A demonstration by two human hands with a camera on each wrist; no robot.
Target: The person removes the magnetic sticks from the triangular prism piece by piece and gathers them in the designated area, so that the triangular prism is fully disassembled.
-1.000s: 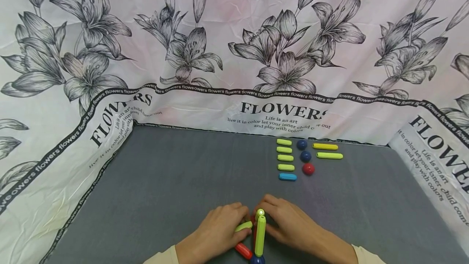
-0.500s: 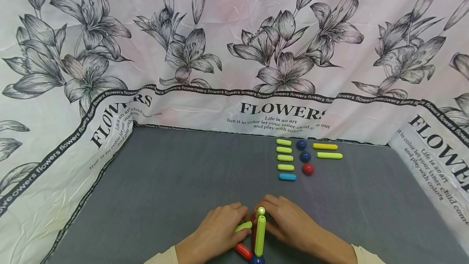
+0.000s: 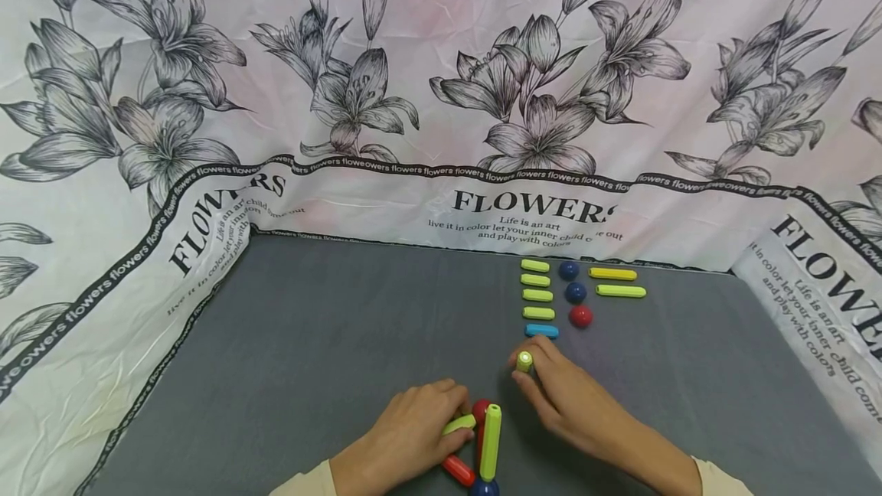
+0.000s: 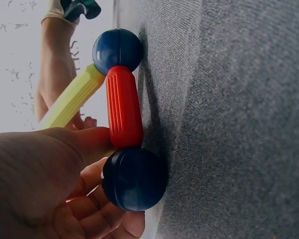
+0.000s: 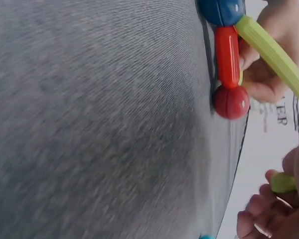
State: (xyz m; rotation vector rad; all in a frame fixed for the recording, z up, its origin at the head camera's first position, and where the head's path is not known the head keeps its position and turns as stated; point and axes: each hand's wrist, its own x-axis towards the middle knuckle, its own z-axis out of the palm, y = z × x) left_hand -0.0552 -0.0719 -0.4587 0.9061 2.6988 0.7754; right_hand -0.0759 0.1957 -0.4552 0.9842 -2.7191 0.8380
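Note:
At the front, my left hand (image 3: 416,423) holds a frame of magnetic sticks and balls. In the left wrist view its thumb lies by a red stick (image 4: 123,107) joining two dark blue balls, and its fingers are around the nearer ball (image 4: 134,179). A short lime stick (image 3: 459,424) shows at its fingertips. From the front blue ball (image 3: 485,487) a long lime stick (image 3: 491,442) slants up; a red ball (image 3: 481,409) sits at the far corner. My right hand (image 3: 561,393), apart from the frame, pinches an upright lime magnetic stick (image 3: 524,362).
Several short lime sticks (image 3: 537,295) and a light blue stick (image 3: 541,331) lie in a column beyond my right hand. Beside them are two blue balls (image 3: 575,293), a red ball (image 3: 581,317), a yellow stick (image 3: 612,274) and a long lime stick (image 3: 621,292). Flowered cloth (image 3: 386,197) borders the grey table (image 3: 331,312).
My right hand has moved away from the frame, to the right and farther out, carrying the lime magnetic stick. The frame's red ball now shows. My left hand stays in place.

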